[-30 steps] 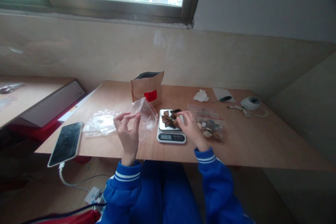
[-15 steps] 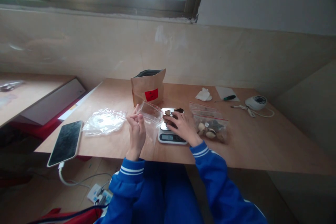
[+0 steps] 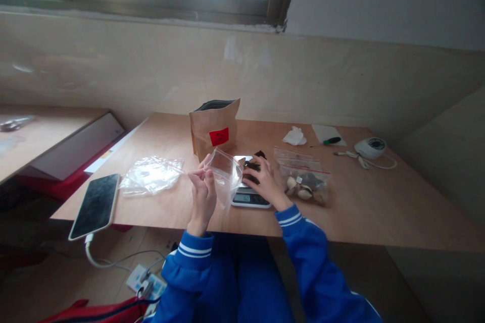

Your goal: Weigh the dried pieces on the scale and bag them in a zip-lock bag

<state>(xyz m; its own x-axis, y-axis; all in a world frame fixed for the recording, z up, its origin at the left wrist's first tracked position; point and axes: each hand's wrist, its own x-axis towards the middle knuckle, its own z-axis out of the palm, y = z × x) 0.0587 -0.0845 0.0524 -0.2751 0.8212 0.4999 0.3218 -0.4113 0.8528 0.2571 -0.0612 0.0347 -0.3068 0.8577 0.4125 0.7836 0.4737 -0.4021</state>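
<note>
Left hand: the left hand (image 3: 203, 193) pinches the rim of a clear bag (image 3: 225, 174), which a second ago hung slack above the table; its mouth now gapes toward the scale (image 3: 250, 196).
Right hand: the right hand (image 3: 265, 181), then only fingering the pile, has closed over the dark pieces (image 3: 253, 165) on the pan, fingers curled; whether it has hold of any cannot be told.
Change: bag and pile have come together, mouth just beside the pan, so bagging looks begun.
Nearby: filled bag (image 3: 306, 183) to the right, paper pouch (image 3: 214, 126) behind, phone (image 3: 95, 205) left.
</note>
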